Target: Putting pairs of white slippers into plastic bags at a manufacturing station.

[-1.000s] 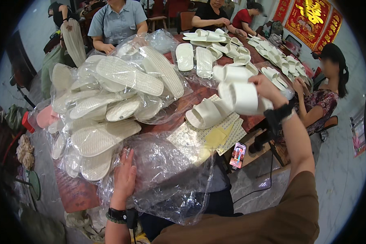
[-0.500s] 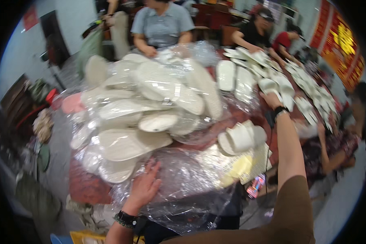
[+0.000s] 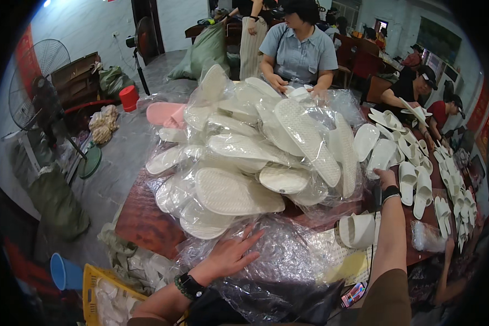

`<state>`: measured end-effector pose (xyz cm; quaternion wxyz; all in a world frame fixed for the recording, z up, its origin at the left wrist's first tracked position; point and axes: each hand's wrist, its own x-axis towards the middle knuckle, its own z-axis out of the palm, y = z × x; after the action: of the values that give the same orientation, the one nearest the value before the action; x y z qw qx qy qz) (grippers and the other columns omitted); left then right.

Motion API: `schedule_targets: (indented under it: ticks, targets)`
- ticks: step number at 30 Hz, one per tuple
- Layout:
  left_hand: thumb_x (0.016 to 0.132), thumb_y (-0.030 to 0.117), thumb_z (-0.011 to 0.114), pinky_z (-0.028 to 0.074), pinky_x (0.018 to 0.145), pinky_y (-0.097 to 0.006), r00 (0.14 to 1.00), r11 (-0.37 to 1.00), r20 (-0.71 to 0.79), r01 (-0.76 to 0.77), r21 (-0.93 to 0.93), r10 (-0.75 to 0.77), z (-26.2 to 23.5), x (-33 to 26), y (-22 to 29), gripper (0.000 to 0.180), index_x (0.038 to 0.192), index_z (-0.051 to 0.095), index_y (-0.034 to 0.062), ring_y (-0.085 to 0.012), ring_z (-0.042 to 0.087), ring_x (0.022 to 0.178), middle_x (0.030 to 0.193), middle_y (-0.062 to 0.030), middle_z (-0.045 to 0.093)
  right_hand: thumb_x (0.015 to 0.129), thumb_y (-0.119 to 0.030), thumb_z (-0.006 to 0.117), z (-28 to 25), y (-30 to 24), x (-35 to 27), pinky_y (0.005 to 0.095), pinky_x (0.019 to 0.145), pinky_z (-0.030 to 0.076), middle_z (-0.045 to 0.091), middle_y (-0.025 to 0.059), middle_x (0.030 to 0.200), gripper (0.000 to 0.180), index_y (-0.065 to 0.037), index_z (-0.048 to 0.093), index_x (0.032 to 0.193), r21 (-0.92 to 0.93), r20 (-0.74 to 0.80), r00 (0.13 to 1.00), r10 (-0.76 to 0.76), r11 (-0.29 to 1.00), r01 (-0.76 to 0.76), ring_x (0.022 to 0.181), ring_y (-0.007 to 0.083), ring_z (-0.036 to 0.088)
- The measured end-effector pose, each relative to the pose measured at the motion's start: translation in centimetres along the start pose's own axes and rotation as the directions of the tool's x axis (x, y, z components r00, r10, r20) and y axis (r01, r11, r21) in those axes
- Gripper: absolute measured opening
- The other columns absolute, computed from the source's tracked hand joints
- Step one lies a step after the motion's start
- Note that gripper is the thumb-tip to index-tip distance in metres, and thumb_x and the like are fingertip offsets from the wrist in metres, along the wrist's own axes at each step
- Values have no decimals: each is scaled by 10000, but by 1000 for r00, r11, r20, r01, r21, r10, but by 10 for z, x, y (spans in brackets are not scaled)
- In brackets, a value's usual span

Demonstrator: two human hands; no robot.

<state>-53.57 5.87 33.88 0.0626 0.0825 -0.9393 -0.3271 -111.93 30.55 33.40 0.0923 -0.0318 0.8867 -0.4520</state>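
Clear plastic bags (image 3: 288, 266): crumpled at the surface's near edge, under your left hand (image 3: 231, 252), fingers spread flat on the film. Your right hand (image 3: 387, 178) reaches toward the right edge, beside loose white slippers (image 3: 413, 179); its fingers cannot be told. Bagged slipper heap (image 3: 255, 157) fills the surface's middle.

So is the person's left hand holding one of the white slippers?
No, the left hand lies flat, fingers spread, on crumpled clear plastic wrap just below the slipper pile.
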Motion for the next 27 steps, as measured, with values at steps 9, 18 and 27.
schedule_targets:
  ticks: [9, 18, 27]
  targets:
    - [1020, 447, 452, 385, 1100, -484, 997, 998, 79, 6, -58, -1, 8, 4, 0, 633, 1572, 313, 170, -443, 473, 1337, 1632, -216, 243, 871, -168, 668, -114, 12, -11, 373, 839, 520, 643, 95, 1098, 334, -15, 583, 1156, 484, -35, 963, -266, 839, 249, 932, 234, 638]
    - [1036, 358, 468, 385, 1111, -444, 993, 997, -91, -79, -6, 78, 17, 14, -26, 566, 1556, 360, 162, -418, 519, 1293, 1429, -241, 530, 900, -98, 636, -188, -71, -253, 325, 972, 459, 629, 103, 1177, 498, 15, 506, 1367, 439, -98, 930, -353, 824, 359, 1073, 196, 596]
    - [1093, 473, 310, 189, 1218, -337, 996, 645, 49, 85, -760, -73, -2, 13, -20, 614, 1586, 307, 107, -215, 289, 1479, 1616, -98, 317, 910, -14, 629, -126, -28, -428, 448, 1082, 410, 553, 279, 1392, 440, 96, 523, 1322, -340, -136, 325, -936, 353, 872, 1303, 365, 553]
